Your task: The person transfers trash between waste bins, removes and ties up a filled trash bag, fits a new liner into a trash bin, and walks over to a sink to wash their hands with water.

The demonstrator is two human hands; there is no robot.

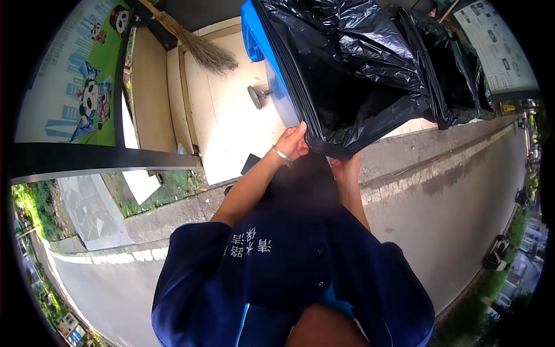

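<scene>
A blue bin (279,87) lined with a black plastic bag (370,87) stands in front of me, its bag folded over the rim and open at the top. My left hand (293,143) pinches the bag's edge at the near left corner of the rim; a silvery bracelet sits on that wrist. On the near side of the rim, my right hand (347,168) is at the bag's edge, its fingers bent and partly hidden under the black plastic.
A second black-bagged bin (457,75) adjoins on the right. A straw broom (202,49) leans at the upper left above pale tiles (222,115). Panda-printed board (87,75) stands left, another board (500,49) right. A kerb (428,151) borders the road (428,214).
</scene>
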